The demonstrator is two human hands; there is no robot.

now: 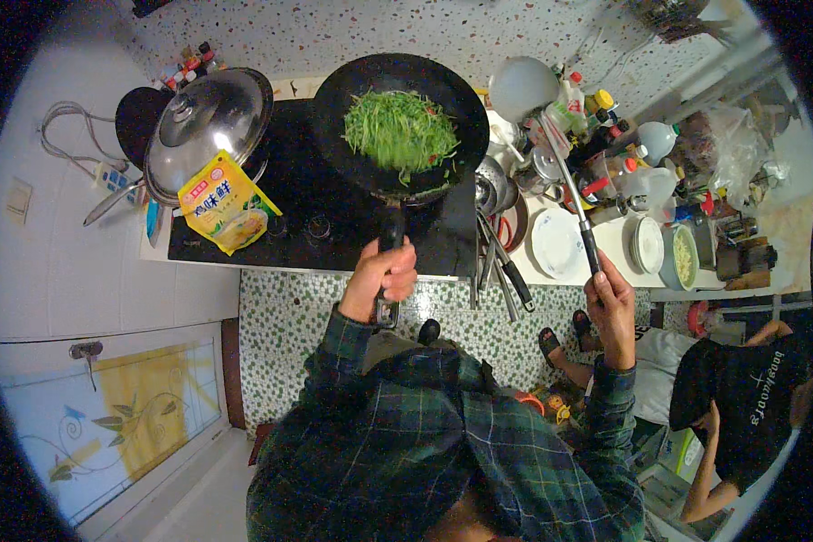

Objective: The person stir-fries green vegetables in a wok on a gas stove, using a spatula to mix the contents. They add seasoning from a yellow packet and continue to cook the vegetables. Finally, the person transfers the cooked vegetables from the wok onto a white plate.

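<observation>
My left hand [385,276] is closed around the black handle of a wok [339,88], which is over a black cooktop [291,149]. Inside the wok lies a heap of chopped green vegetables [400,132] with small red bits; its lower part is blurred. In my right hand [611,298] is the black grip of a long-handled metal cooking utensil [566,173], which angles up over the counter, away from the wok. A round pale disc [523,89] meets its far end; I cannot tell whether this is the utensil's head or a separate dish.
Left stand a lidded pan [206,129] and a yellow seasoning pouch [227,203]. Ladles with handles past the counter edge [505,271], a white plate [557,242], stacked bowls [648,245] and several bottles [623,166] crowd the right. Another person [738,393] is at lower right.
</observation>
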